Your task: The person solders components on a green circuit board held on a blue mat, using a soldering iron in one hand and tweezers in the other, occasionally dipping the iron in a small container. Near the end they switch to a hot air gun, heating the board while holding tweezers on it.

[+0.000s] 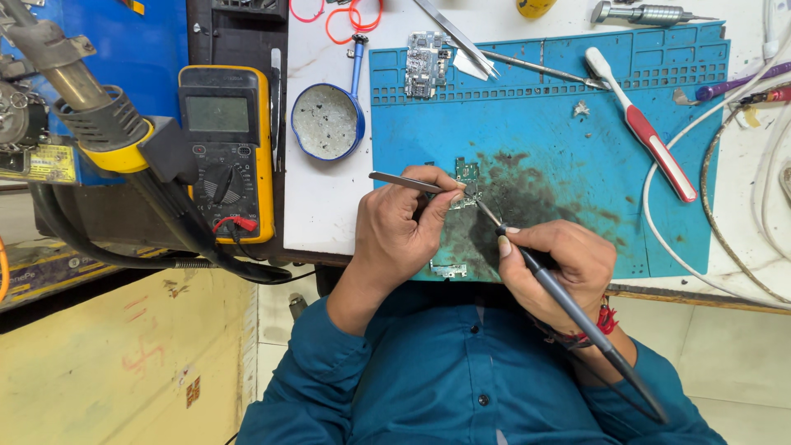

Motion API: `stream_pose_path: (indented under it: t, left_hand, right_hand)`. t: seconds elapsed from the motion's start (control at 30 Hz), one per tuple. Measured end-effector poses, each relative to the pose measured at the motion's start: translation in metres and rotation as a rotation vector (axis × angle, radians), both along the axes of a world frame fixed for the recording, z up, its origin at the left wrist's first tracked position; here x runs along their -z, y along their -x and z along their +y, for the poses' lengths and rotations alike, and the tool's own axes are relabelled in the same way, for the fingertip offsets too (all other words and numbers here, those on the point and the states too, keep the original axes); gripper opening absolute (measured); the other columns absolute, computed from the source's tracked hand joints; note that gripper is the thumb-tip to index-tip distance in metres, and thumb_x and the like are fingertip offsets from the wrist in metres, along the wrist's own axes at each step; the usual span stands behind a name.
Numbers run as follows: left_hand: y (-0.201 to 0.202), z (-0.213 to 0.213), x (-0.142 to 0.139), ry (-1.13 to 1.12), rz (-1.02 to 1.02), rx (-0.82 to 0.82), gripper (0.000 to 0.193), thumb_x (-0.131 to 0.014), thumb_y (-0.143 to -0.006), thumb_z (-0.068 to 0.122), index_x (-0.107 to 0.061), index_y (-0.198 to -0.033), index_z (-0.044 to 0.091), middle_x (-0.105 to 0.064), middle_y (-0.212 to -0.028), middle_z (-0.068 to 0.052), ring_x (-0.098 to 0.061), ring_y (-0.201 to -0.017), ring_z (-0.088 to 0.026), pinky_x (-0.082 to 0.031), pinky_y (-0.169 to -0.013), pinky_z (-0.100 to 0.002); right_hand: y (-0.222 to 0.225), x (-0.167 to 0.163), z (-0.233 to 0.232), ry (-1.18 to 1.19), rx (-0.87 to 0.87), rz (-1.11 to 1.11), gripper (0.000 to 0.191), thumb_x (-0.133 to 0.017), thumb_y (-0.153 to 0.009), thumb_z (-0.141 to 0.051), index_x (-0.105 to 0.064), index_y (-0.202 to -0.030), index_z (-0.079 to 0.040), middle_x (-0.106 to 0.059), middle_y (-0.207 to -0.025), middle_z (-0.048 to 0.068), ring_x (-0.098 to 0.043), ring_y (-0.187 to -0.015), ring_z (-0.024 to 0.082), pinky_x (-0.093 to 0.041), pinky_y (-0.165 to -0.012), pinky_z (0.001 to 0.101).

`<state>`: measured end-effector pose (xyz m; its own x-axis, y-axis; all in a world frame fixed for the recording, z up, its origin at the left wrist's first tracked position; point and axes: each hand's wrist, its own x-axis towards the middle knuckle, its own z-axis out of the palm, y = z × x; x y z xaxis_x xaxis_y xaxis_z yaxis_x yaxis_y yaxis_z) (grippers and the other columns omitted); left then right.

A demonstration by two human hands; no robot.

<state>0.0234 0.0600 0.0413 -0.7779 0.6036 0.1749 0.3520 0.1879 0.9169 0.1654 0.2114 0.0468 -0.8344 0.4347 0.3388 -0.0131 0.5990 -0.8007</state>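
Hot-air nozzle: one, metal with a yellow collar (91, 115), hangs at the far left, well apart from the work.
Multimeter: one, yellow and black (224, 152), lies left of the white table (325, 206), red probe plug at its lower edge.
Blue dish: one, round with a handle (327, 122), sits between the multimeter and the blue mat (577, 165).
Left hand: (404, 227) fingers closed on metal tweezers (404, 181), whose tips rest at the small circuit board.
Small circuit board: one, green (468, 175), lies on the mat's scorched dark patch, just beyond the left fingertips and just beside the iron's tip.
Right hand: (564, 268) clamped pen-fashion on a grey soldering iron (568, 309); tip points up-left to the board.
Second board: one (425, 62), at the mat's top left, clear of both hands.
Metal shield piece: one (449, 269), near the mat's front edge, between the wrists.
Toothbrush: one, red and white (647, 132), lies right of the work.
Cables: several white leads (700, 231), far right.
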Motion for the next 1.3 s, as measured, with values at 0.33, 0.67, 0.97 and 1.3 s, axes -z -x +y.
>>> stream_pose_path:
  t: [0.33,0.67,0.97,1.3]
  left_hand:
    - [0.001,0.001,-0.001,0.008,0.004,-0.004,0.010,-0.074,-0.099,0.014,-0.068,-0.103,0.006,-0.071,-0.080,-0.004,-0.067,-0.061,-0.012,-0.051,-0.057,-0.027]
    - [0.002,-0.001,-0.002,0.026,-0.079,0.008,0.012,-0.072,-0.100,0.015,-0.066,-0.103,0.005,-0.070,-0.077,-0.003,-0.065,-0.059,-0.013,-0.049,-0.056,-0.027]
    - [0.001,0.000,0.000,0.000,-0.005,0.022,0.010,-0.072,-0.101,0.013,-0.066,-0.104,0.006,-0.072,-0.083,-0.005,-0.069,-0.063,-0.014,-0.052,-0.058,-0.027]
    - [0.000,0.000,0.000,0.023,-0.006,0.008,0.010,-0.073,-0.100,0.013,-0.065,-0.103,0.006,-0.069,-0.077,-0.004,-0.066,-0.059,-0.013,-0.049,-0.056,-0.028]
  right_hand:
    - [-0.005,0.004,0.000,0.008,0.037,-0.021,0.014,-0.079,-0.083,0.001,-0.071,-0.094,-0.001,-0.068,-0.078,0.008,-0.063,-0.064,0.016,-0.045,-0.056,0.0253]
    - [-0.011,0.014,-0.001,-0.021,0.101,0.045,0.019,-0.080,-0.095,-0.008,-0.072,-0.111,0.000,-0.070,-0.093,0.014,-0.065,-0.073,0.020,-0.049,-0.066,0.0276]
    - [-0.006,0.006,0.000,-0.030,0.009,0.054,0.008,-0.074,-0.097,-0.004,-0.069,-0.101,0.001,-0.071,-0.090,0.014,-0.068,-0.071,0.024,-0.050,-0.065,0.0301]
    - [-0.002,0.004,0.001,-0.044,-0.021,0.049,0.011,-0.077,-0.093,-0.003,-0.070,-0.100,0.000,-0.070,-0.085,0.014,-0.068,-0.073,0.025,-0.050,-0.063,0.0303]
